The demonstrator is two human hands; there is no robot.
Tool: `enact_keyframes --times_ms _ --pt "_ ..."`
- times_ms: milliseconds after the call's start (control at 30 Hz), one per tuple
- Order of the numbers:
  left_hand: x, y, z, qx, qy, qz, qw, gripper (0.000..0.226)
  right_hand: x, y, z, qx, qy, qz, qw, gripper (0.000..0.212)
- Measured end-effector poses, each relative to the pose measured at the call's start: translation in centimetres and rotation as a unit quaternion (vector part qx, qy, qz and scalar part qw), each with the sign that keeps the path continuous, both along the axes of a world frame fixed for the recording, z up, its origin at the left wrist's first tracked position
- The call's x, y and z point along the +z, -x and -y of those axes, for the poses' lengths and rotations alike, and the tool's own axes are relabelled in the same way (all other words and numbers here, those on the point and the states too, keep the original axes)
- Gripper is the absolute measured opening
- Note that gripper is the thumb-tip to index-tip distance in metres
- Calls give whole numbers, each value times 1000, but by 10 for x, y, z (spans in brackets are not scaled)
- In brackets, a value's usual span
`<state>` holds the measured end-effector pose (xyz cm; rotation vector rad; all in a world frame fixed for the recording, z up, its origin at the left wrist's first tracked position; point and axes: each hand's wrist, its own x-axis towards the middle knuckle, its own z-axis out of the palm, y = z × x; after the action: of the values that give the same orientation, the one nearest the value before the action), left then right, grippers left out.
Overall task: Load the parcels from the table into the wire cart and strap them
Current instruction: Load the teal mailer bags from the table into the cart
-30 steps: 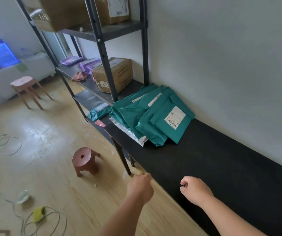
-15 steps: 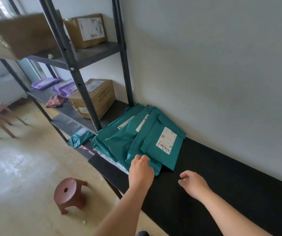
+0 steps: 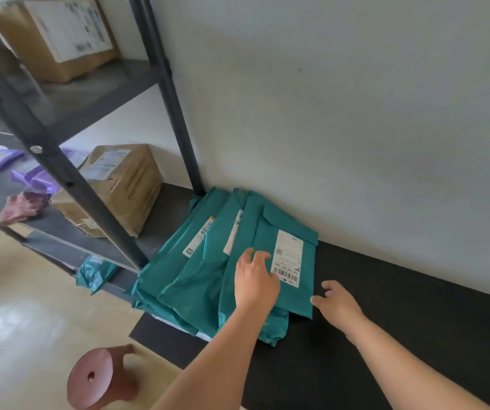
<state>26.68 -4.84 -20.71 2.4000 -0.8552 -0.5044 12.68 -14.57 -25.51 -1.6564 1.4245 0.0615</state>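
Released left hand [image 3: 255,281] rests on teal parcels [image 3: 199,279], released right hand [image 3: 338,306] alongside; shelf post [image 3: 84,199] stands beside.

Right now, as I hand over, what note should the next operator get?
Left hand: open, over the top parcel, seemingly touching it.
Right hand: open, at that parcel's near corner.
Teal parcels: fanned stack on the table, by the wall.
Done: no parcel lifted yet.
Left: load all into the cart, then strap; cart not in view.
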Motion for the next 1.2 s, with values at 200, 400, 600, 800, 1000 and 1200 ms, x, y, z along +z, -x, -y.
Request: enact_keyframes --times_ms 200,400,600,800,1000,1200 --pt "-8 -13 8 -19 -10 -39 999 53 -6 -14 0 -97 -87 45 990 63" --pt "-8 -21 16 25 28 -112 993 55 -6 -19 1 -161 -135 86 974 56" --pt "-17 -14 30 31 18 -176 984 70 -11 -16 -1 -218 -180 129 950 63" --pt "-27 -8 35 26 2 -163 986 65 -9 -8 -6 -253 -249 143 924 43" --pt "-42 1 31 6 5 -131 991 58 -11 0 -18 -290 -278 244 883 23" --pt "-54 36 28 -37 13 -122 992 43 -7 26 -22 -366 -246 297 847 29"
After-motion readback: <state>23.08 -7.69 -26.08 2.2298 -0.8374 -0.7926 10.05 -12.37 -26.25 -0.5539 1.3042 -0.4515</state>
